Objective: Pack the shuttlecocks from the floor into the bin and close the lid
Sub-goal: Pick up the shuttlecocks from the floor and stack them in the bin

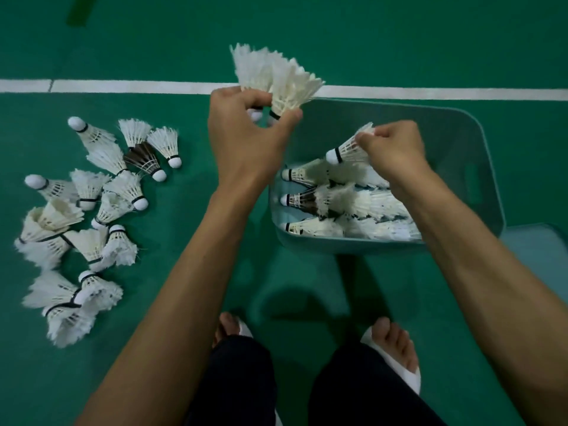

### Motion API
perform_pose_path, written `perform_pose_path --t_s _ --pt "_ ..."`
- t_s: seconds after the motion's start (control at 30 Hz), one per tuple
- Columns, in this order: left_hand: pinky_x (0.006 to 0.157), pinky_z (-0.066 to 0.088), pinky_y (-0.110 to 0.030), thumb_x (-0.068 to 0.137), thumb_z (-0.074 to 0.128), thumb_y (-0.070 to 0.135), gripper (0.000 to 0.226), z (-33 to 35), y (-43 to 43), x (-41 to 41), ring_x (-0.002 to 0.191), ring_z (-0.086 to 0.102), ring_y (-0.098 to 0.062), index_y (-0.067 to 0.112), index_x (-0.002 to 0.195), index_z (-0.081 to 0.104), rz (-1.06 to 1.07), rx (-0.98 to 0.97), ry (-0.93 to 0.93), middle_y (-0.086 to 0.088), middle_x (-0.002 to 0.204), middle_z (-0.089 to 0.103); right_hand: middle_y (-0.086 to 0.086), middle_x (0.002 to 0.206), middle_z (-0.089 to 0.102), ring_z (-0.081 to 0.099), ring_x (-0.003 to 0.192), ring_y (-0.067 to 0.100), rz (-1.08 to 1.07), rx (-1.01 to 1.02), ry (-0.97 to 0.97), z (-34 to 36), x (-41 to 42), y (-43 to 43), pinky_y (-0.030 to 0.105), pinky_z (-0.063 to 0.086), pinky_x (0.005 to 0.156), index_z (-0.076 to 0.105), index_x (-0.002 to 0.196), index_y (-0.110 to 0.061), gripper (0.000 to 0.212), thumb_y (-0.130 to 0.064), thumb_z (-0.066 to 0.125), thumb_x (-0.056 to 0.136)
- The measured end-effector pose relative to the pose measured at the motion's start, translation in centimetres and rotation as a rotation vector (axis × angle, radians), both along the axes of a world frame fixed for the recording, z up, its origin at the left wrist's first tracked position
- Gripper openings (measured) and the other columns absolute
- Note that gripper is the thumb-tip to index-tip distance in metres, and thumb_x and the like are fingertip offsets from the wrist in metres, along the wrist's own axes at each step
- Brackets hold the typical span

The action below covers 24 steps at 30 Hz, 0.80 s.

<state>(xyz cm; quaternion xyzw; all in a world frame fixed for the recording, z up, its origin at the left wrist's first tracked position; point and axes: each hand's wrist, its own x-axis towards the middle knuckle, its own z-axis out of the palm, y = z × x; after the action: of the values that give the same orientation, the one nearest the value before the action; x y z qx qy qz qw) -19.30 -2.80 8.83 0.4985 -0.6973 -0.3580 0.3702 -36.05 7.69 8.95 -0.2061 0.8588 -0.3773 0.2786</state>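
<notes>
Packing midway: right hand point(393, 149) pinches a shuttlecock point(345, 152) over the bin point(488, 167); left hand point(246, 133) curls round a shuttlecock pair point(276, 78) at eleven o'clock. Next, lay them in rows.

Green court floor point(153, 41) fills the view, matte and even in colour. A white painted line point(123, 86) crosses it from side to side just beyond the left hand point(246, 130), with a thin break far out to that hand's left. A darker green stripe point(78, 10) lies well beyond the line. The light is dim, with soft shadows on the floor nearer than the hand
</notes>
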Motion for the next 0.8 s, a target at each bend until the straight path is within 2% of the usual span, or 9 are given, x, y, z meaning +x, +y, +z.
perform_pose_path --t_s 0.07,0.13,0.2,0.3,0.4,0.5,0.57,0.63,0.8 --pt "0.083 0.045 -0.011 0.075 0.085 0.042 0.030 0.8 2.0 -0.9 0.098 0.056 -0.011 0.021 0.094 0.074 -0.089 -0.044 -0.062 -0.001 0.113 0.058 0.005 0.077 0.066 0.055 0.066 0.015 -0.003 0.009 -0.127 -0.9 -0.1 -0.7 0.031 0.045 0.068 0.074 0.085 -0.005 0.019 -0.021 0.073 0.094" --pt "0.081 0.049 -0.016 0.074 0.087 0.040 0.027 1.1 3.6 -1.4 0.093 0.055 -0.010 0.024 0.092 0.076 -0.179 -0.038 -0.142 0.003 0.106 0.057 0.009 0.090 0.074 0.062 0.073 0.018 -0.012 0.011 -0.202 -2.0 -0.2 -1.5 0.033 0.050 0.068 0.073 0.081 -0.010 0.011 -0.014 0.074 0.091" --pt "0.065 0.050 -0.024 0.071 0.087 0.037 0.019 1.0 4.3 -1.6 0.076 0.055 -0.008 0.024 0.077 0.075 -0.259 0.011 -0.221 0.002 0.083 0.066 0.014 0.094 0.076 0.064 0.073 0.023 -0.037 0.016 -0.263 -2.7 -0.4 -2.5 0.034 0.050 0.066 0.070 0.076 -0.012 0.019 -0.007 0.067 0.094" --pt "0.050 0.048 -0.037 0.066 0.082 0.029 0.022 1.4 4.5 -2.0 0.055 0.047 -0.016 0.010 0.064 0.072 -0.286 0.080 -0.377 -0.011 0.062 0.066 0.015 0.081 0.069 0.063 0.071 0.027 -0.037 -0.003 -0.370 -3.2 -0.8 -3.9 0.034 0.052 0.068 0.064 0.071 -0.007 0.028 0.001 0.054 0.096" --pt "0.040 0.035 -0.031 0.066 0.081 0.023 0.023 2.6 4.5 -2.0 0.050 0.047 -0.021 0.009 0.061 0.064 -0.343 0.160 -0.506 -0.008 0.055 0.057 0.010 0.059 0.056 0.057 0.049 0.017 0.024 0.048 -0.438 -3.6 -1.1 -4.6 0.021 0.046 0.053 0.053 0.066 -0.005 0.036 0.002 0.047 0.100" --pt "0.042 0.025 -0.026 0.069 0.077 0.021 0.035 2.7 5.4 -1.8 0.051 0.038 -0.016 0.015 0.059 0.044 -0.500 0.226 -0.700 -0.001 0.057 0.040 0.002 0.050 0.050 0.040 0.030 0.008 0.076 0.141 -0.357 -4.3 -1.2 -5.4 0.015 0.031 0.034 0.061 0.071 -0.007 0.022 -0.009 0.070 0.091" --pt "0.045 0.028 -0.027 0.072 0.076 0.021 0.037 2.0 6.0 -2.2 0.055 0.041 -0.014 0.016 0.064 0.041 -0.597 0.295 -0.775 -0.001 0.064 0.042 0.003 0.053 0.057 0.048 0.036 0.012 -0.005 0.091 -0.386 -5.0 -1.3 -6.3 0.019 0.044 0.036 0.069 0.081 -0.004 0.012 -0.007 0.081 0.083" --pt "0.050 0.032 -0.029 0.078 0.075 0.022 0.037 1.1 6.3 -2.9 0.059 0.040 -0.011 0.017 0.071 0.039 -0.646 0.341 -0.822 0.001 0.072 0.043 0.008 0.065 0.062 0.053 0.041 0.015 -0.037 0.071 -0.415 -5.3 -1.3 -6.8 0.024 0.056 0.047 0.070 0.088 -0.001 0.014 -0.005 0.082 0.082" --pt "0.048 0.028 -0.029 0.083 0.072 0.022 0.036 -0.5 6.3 -4.1 0.062 0.042 -0.014 0.017 0.074 0.038 -0.645 0.374 -0.827 0.000 0.076 0.046 0.011 0.072 0.063 0.054 0.041 0.016 -0.059 0.089 -0.421 -6.2 -1.3 -7.4 0.023 0.054 0.045 0.068 0.105 0.005 0.024 -0.003 0.079 0.085"
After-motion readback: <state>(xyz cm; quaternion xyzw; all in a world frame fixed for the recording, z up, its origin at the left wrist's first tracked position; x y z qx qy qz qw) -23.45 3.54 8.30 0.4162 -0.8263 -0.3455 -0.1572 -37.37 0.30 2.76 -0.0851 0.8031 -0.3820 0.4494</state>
